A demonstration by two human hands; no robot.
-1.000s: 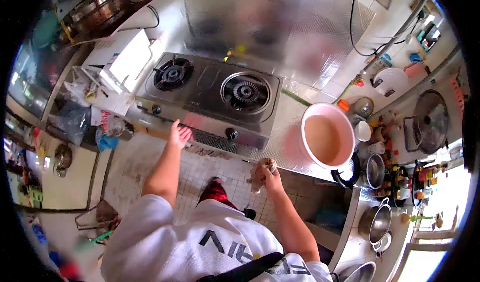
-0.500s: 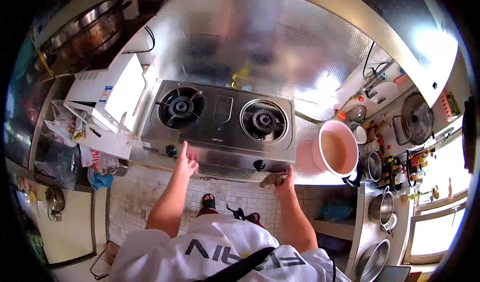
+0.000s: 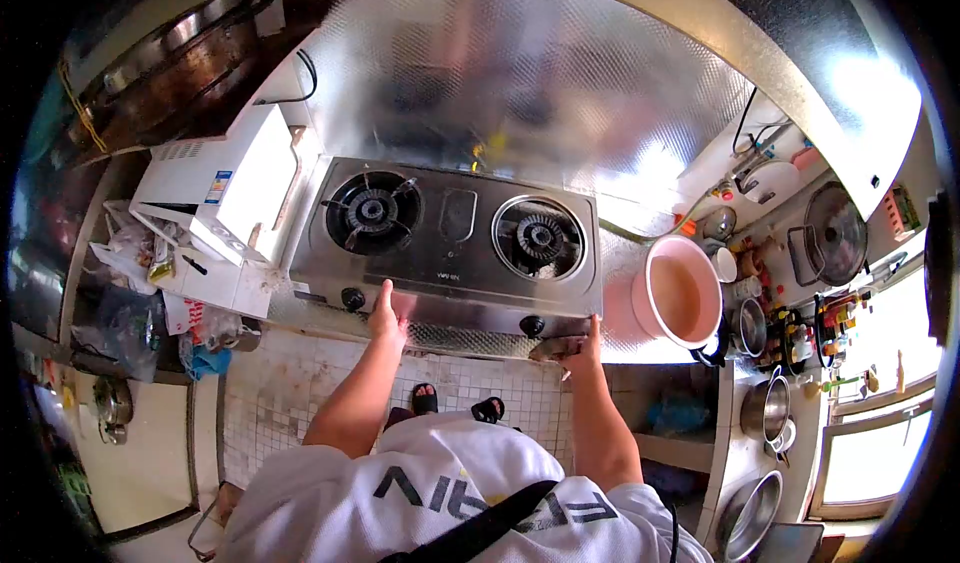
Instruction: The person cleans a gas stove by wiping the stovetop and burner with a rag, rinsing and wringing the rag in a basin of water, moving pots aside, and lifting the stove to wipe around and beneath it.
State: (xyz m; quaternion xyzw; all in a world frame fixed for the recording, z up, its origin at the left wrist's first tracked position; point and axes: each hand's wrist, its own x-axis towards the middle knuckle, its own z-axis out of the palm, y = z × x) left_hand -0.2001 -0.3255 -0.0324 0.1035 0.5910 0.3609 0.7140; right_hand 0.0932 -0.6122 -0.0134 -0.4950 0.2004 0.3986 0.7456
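Observation:
A two-burner steel gas stove (image 3: 450, 288) stands on the foil-covered counter. My left hand (image 3: 388, 315) is at the stove's front edge, right of the left knob, thumb up against the front panel and the other fingers mostly hidden. Near the stove's front right corner, my right hand (image 3: 585, 351) is closed round a brownish cloth (image 3: 556, 347), its thumb against the corner. A pink bucket (image 3: 654, 303) of cloudy brown water sits to the right of the stove.
A white microwave-like appliance (image 3: 232, 188) stands left of the stove. Plastic bags (image 3: 130, 328) hang at the left. Steel pots (image 3: 766, 409), bottles and a pan lid (image 3: 836, 233) are at the right. A cabinet edge (image 3: 720, 33) overhangs the upper right.
Both hands have moved to the stove's front edge, the right one bringing the cloth from in front of the counter. The view has shifted, and both feet now show below the stove.

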